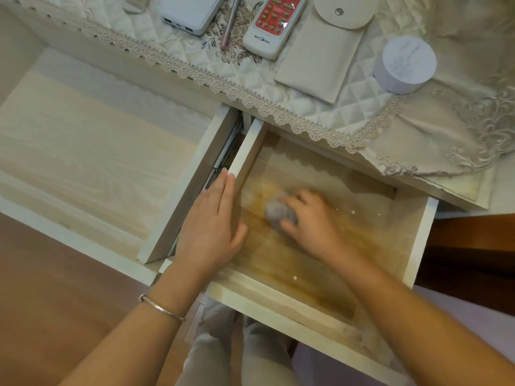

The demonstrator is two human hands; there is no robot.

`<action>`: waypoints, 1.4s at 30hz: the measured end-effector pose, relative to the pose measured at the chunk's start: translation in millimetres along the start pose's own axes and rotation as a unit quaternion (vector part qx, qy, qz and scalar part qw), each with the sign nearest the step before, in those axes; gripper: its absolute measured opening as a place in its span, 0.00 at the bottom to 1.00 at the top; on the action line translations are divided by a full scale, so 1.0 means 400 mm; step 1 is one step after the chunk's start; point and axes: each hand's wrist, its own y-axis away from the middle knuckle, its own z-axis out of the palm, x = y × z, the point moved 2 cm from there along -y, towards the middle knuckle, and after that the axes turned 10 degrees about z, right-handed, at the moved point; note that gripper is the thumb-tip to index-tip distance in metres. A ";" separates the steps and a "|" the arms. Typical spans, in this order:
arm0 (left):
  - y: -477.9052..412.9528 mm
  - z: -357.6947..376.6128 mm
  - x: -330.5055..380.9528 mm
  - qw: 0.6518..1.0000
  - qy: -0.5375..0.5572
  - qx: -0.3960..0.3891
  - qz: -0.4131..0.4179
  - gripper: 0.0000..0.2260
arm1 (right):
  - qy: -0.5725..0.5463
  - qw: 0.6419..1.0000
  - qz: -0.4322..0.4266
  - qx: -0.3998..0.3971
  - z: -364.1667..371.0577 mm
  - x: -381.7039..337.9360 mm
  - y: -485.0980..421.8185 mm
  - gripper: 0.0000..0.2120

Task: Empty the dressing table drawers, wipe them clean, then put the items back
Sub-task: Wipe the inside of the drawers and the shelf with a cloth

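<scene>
Right hand [309, 221] clamped on balled grey cloth [277, 214], pressing it to stained floor of right drawer [418, 240], mid-floor. Left hand [214, 218] flat, fingers straight, braced on that drawer's left wall. Step in hand: wiping. White specks [294, 278] dot floor toward front and right, so next move likely calls for sweeping cloth there. Left drawer [97, 151] open alongside. Remote control [274, 23], power bank [189, 12], pouch [320, 57], round jar [404, 65] sit on counter [457, 188].

The right drawer [370, 218] is yellowed wood grain with a dull sheen; the left drawer [97, 151] paler, matt. The rag [278, 214] is soft grey cloth. The cover [348, 112] is quilted, satiny fabric edged in lace, the remote [274, 26] glossy plastic, the bangle [161, 307] smooth metal.
</scene>
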 end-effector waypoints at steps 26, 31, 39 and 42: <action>-0.003 0.007 -0.005 1.000 0.011 -0.005 0.010 0.35 | -0.033 0.975 0.199 0.090 -0.107 0.079 -0.074 0.19; -0.005 0.006 -0.005 1.000 -0.002 -0.017 0.007 0.36 | -0.016 0.939 0.313 0.143 -0.120 0.163 0.024 0.19; -0.005 0.012 -0.013 1.000 -0.019 -0.014 0.000 0.35 | 0.002 0.993 0.107 0.052 -0.006 -0.118 -0.137 0.21; -0.006 0.008 -0.010 1.000 -0.013 -0.011 0.006 0.35 | 0.028 0.990 0.130 0.050 -0.043 -0.036 -0.087 0.21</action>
